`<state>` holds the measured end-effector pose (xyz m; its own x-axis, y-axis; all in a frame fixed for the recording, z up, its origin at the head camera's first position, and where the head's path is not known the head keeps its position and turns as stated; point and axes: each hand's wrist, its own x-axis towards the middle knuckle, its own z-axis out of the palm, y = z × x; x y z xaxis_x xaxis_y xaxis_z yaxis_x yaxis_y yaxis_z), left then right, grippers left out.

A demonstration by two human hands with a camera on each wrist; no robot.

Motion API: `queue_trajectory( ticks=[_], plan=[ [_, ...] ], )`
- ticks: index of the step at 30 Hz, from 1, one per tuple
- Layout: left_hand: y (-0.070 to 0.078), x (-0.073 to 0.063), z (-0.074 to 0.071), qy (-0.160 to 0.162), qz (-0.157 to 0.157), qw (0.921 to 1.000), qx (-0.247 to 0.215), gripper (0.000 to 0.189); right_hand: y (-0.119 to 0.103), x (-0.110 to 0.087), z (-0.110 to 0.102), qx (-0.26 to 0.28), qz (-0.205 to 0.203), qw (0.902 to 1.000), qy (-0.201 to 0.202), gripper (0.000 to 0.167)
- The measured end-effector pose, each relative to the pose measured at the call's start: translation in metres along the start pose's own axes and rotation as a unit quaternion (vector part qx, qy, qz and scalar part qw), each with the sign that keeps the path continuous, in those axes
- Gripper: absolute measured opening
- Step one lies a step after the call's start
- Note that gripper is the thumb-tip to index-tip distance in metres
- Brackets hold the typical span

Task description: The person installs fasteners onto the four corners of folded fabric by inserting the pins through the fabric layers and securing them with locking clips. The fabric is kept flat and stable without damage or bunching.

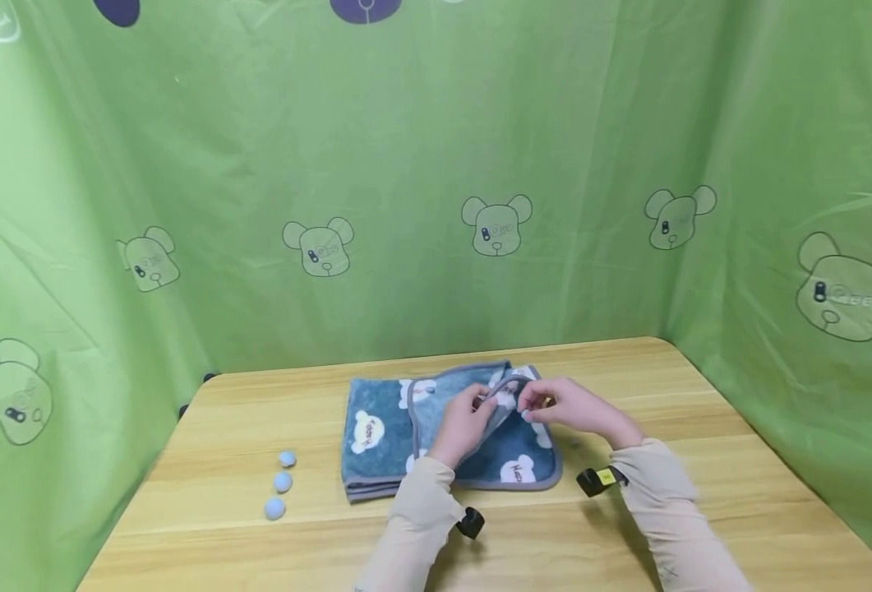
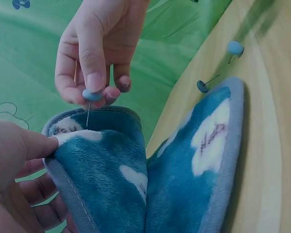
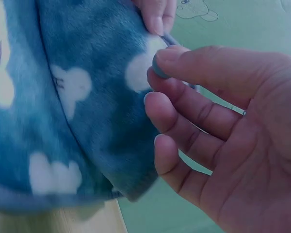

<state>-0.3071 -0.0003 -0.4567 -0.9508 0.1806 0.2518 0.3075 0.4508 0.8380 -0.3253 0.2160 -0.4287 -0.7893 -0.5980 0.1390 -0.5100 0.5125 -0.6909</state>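
Note:
A folded teal fleece blanket (image 1: 376,460) with white bear-head patches and a grey bound edge lies on the table, one layer lifted. My left hand (image 1: 463,423) pinches the raised edge between thumb and fingers, close to a white patch. Just right of it, my right hand (image 1: 570,404) holds a pin (image 2: 92,94) by its round blue head, thumb against fingertips. In the left wrist view the thin shaft points down, its lower end at the lifted fabric's edge; I cannot tell whether it has entered the cloth.
Left of the blanket, three blue round-headed pieces (image 1: 283,482) lie in a row on the wooden table (image 1: 221,559). In the left wrist view, two more pins (image 2: 235,48) are on the table beyond the blanket's corner. Green bear-printed curtains (image 1: 406,304) surround the table's back and sides.

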Motion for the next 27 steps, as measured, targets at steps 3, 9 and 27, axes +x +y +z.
queue_trajectory(
  ticks=[3, 9, 27],
  plan=[
    [0.001, 0.0, -0.002, 0.008, -0.003, 0.9999, -0.01, 0.013, -0.001, 0.005, 0.004, 0.009, 0.0, 1.0, 0.003, 0.007],
    [0.002, 0.001, -0.005, 0.013, -0.004, 0.9999, -0.01, 0.013, -0.002, 0.01, 0.01, 0.008, -0.004, 0.9997, 0.024, 0.009],
    [0.007, -0.002, -0.003, -0.001, 0.026, 0.9996, -0.004, 0.014, 0.0, 0.025, 0.043, -0.055, -0.065, 0.9751, 0.205, 0.035]
  ],
)
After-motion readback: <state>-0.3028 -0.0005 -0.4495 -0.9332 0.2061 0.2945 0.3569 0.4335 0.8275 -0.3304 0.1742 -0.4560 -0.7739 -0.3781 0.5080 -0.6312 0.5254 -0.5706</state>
